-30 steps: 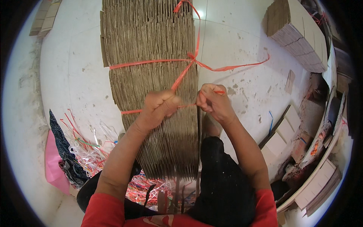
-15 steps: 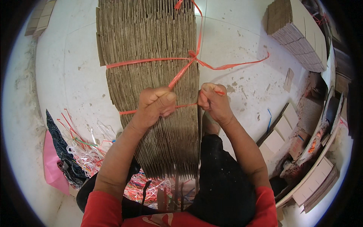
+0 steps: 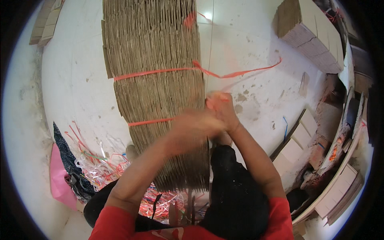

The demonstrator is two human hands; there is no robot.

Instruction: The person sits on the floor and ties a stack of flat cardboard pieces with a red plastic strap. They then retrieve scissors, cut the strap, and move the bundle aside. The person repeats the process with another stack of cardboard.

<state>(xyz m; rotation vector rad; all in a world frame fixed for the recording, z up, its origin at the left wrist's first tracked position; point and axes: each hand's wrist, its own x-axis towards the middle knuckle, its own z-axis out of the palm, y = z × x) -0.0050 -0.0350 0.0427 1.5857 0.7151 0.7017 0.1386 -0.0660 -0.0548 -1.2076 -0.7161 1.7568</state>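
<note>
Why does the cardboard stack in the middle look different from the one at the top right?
The middle stack has red ribbon across it; none shows on the top-right stack. The middle stack turns mostly rough edges up, while the top-right stack also shows a smooth, pale face. The middle stack looks longer, the top-right stack shorter. Both are brownish cardboard, packed tightly.

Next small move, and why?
Probably draw the lower red band snug: it runs toward the right edge of the cardboard stack, where the left hand, too blurred to read its grip, overlaps the right hand, which holds a red strip.
</note>
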